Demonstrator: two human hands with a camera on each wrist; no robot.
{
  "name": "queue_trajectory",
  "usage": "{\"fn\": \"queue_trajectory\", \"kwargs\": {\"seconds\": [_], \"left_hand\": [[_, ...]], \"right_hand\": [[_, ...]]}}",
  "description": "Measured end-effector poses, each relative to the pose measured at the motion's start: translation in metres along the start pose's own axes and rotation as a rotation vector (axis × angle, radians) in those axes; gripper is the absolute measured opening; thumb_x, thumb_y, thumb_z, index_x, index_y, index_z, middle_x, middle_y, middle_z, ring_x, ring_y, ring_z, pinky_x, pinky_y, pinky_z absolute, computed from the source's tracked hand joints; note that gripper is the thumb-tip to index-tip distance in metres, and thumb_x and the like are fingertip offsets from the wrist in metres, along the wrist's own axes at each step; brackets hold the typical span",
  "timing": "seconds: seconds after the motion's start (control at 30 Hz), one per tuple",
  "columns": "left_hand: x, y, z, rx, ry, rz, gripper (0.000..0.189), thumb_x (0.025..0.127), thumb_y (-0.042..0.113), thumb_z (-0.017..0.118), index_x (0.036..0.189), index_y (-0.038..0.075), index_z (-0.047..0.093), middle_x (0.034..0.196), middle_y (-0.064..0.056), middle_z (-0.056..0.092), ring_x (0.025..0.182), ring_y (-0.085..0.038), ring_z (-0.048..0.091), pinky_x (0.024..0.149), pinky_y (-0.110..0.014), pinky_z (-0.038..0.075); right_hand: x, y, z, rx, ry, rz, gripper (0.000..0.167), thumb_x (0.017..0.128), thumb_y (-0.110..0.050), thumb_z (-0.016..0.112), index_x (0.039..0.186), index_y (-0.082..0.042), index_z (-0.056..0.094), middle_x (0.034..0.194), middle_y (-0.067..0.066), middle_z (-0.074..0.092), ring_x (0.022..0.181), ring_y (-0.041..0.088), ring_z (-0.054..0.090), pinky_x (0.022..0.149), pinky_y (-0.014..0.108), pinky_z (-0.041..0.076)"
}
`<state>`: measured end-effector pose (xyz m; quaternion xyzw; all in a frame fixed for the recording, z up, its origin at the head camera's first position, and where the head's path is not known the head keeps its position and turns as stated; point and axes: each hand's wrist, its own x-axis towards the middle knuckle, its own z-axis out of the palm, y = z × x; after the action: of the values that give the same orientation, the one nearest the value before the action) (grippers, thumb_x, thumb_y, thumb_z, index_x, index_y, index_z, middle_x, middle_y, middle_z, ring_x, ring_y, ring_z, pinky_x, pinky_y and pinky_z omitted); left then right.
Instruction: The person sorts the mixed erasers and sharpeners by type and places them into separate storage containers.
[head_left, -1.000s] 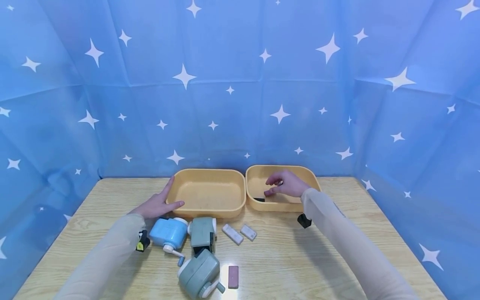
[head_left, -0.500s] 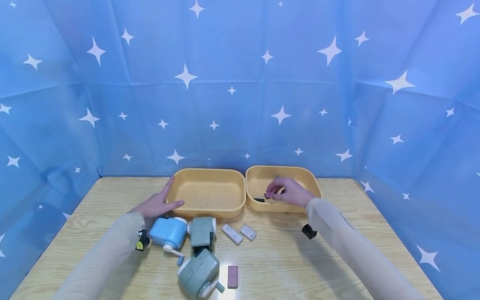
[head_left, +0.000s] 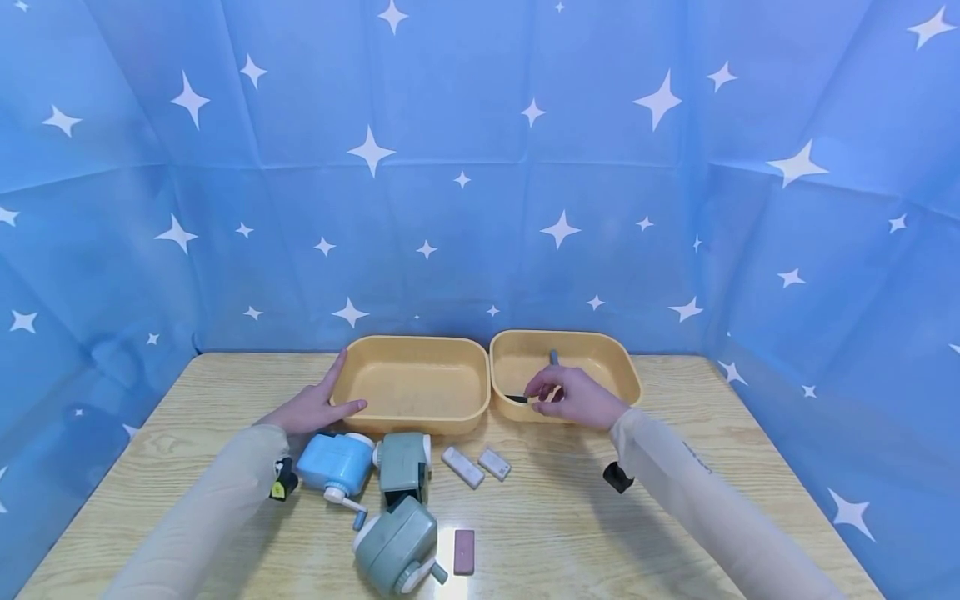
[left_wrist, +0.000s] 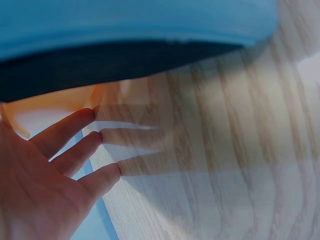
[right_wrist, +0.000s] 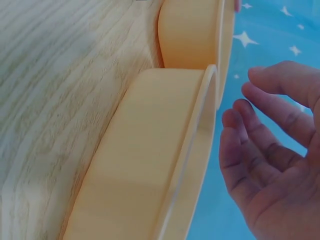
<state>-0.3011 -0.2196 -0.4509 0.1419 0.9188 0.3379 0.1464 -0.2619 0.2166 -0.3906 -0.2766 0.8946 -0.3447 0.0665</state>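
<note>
Black strip point(head_left: 517, 399) is lying left of my unclenched right hand point(head_left: 579, 398), lengthwise along the right tray point(head_left: 517, 365)'s front edge.

Your head camera looked forward and down across the desk point(head_left: 540, 533) from well back, while your wrist cameras sat close, facing your left hand point(left_wrist: 45, 185) and right hand point(right_wrist: 280, 165); head and right-wrist views shared both yellow trays point(right_wrist: 140, 135).
</note>
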Motion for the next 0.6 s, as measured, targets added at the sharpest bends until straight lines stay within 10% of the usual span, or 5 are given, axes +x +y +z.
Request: {"fn": "queue_trajectory", "kwargs": {"seconds": [0.6], "left_hand": [[0.0, 0.001, 0.0, 0.001, -0.008, 0.001, 0.101, 0.093, 0.051, 0.057, 0.153, 0.016, -0.016, 0.145, -0.034, 0.034, 0.127, -0.049, 0.041, 0.103, -0.062, 0.029]], "right_hand": [[-0.01, -0.007, 0.012, 0.068, -0.059, -0.063, 0.015, 0.088, -0.002, 0.067, 0.102, -0.008, 0.068, 0.099, 0.01, 0.065, 0.084, 0.015, 0.061, 0.074, 0.035, 0.053]]}}
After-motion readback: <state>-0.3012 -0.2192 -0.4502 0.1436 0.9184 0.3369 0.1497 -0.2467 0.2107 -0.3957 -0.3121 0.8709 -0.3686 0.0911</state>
